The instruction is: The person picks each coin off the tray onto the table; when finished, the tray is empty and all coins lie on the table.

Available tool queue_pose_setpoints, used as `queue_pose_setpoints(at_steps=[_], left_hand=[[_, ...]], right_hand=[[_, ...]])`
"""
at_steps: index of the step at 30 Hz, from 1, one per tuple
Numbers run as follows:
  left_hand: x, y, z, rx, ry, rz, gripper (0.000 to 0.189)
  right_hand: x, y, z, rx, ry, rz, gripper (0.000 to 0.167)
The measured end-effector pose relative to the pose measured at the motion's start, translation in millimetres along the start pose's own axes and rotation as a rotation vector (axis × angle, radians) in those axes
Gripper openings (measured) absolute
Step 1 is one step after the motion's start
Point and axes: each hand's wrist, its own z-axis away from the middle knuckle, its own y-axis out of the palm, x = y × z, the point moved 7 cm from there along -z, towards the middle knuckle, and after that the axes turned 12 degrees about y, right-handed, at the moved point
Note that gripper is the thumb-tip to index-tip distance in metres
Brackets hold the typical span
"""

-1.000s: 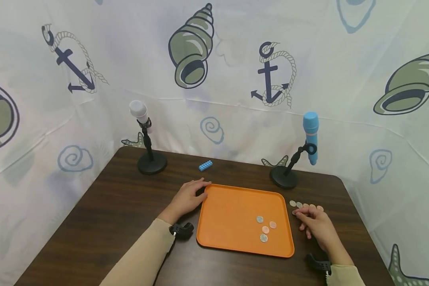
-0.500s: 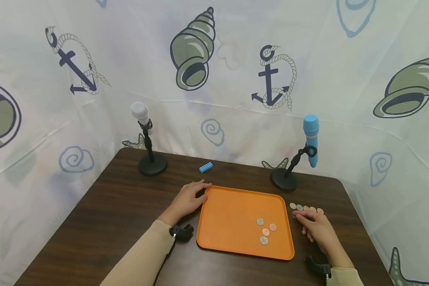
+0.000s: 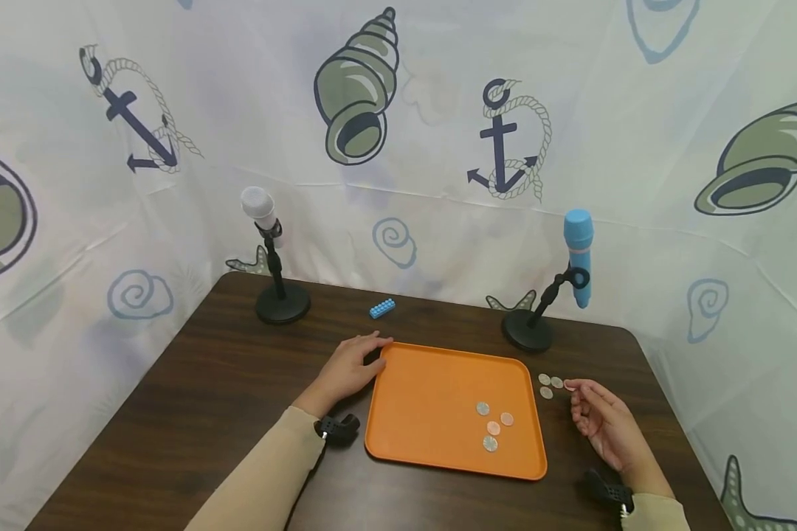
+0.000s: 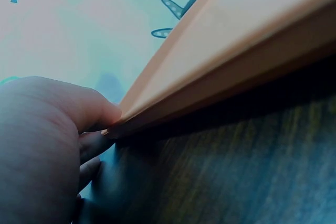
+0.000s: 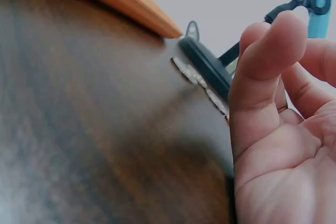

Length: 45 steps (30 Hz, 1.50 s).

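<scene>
My left hand (image 3: 350, 369) holds the near-left-back corner of an orange tray (image 3: 425, 391), its thumb on the rim in the left wrist view. Several coins (image 3: 494, 428) lie loose on the tray's right part. Beyond the tray's right edge, two silver coins (image 3: 550, 380) lie side by side, with another coin (image 3: 546, 393) just in front of them. My right hand (image 3: 607, 420) has its palm turned inward and its fingers curled, pinching a coin (image 3: 570, 386) at the fingertips. In the right wrist view the fingers hide that coin. The hand covers the right end of the coin row.
Behind the tray lies a blue toy brick (image 3: 381, 308). A white microphone (image 3: 259, 206) on a black stand is at the back left of the dark wooden table (image 3: 192, 391); a blue microphone (image 3: 578, 258) on its stand (image 3: 528, 330) is behind the coin row.
My right hand has left the coin in front of the row and moved right, turning its palm more into view. That coin now lies uncovered. The left hand and tray stay put.
</scene>
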Motion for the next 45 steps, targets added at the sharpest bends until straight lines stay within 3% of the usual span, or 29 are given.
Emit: queue_pose_setpoints(at_steps=[3, 8, 11, 15, 18, 21, 23, 25, 28, 31, 34, 40, 45], left_hand=[[-1.7, 0.9, -1.9, 0.001, 0.017, 0.000, 0.046], [-4.5, -1.1, -0.9, 0.001, 0.014, 0.006, 0.047], [-3.3, -4.0, 1.8, -0.013, -0.005, -0.002, 0.046], [-3.2, -3.2, 2.5, -0.004, 0.006, 0.000, 0.047], [-4.5, 0.7, 0.9, 0.013, 0.024, 0.013, 0.047], [-5.3, 0.3, 1.0, 0.008, 0.018, 0.017, 0.047], [-5.4, -1.7, 2.1, 0.002, 0.006, 0.022, 0.046], [-5.6, -3.1, 2.9, 0.002, 0.000, 0.020, 0.046], [-4.7, -3.8, 3.0, 0.010, 0.005, 0.010, 0.047], [-4.4, -6.6, 1.9, 0.019, 0.013, 0.003, 0.047], [-5.2, -9.9, 2.1, 0.019, 0.013, 0.001, 0.047], [-1.8, -3.9, 5.4, 0.015, 0.005, -0.002, 0.047], [-2.7, -2.3, 3.0, 0.011, 0.003, 0.009, 0.047]], right_hand=[[2, -2, -0.3, -0.039, -0.010, 0.031, 0.039], [2, 3, -4.3, -0.272, 0.044, 0.220, 0.035], [3, 16, -8.2, -0.355, 0.113, 0.347, 0.040], [16, 41, -9.4, -0.397, 0.180, 0.547, 0.042], [33, 70, -9.6, -0.331, 0.195, 0.771, 0.034], [47, 111, -12.4, -0.171, 0.159, 1.037, 0.027], [56, 136, -14.8, -0.102, 0.085, 1.188, 0.023], [64, 154, -16.9, -0.121, -0.004, 1.311, 0.021], [76, 172, -18.9, -0.232, -0.143, 1.451, 0.021], [80, 182, -20.4, -0.289, -0.233, 1.517, 0.023], [74, 185, -24.9, -0.287, -0.255, 1.538, 0.022], [40, 185, -42.4, -0.236, -0.162, 1.582, 0.018], [28, 183, -49.9, -0.240, -0.075, 1.590, 0.015]])
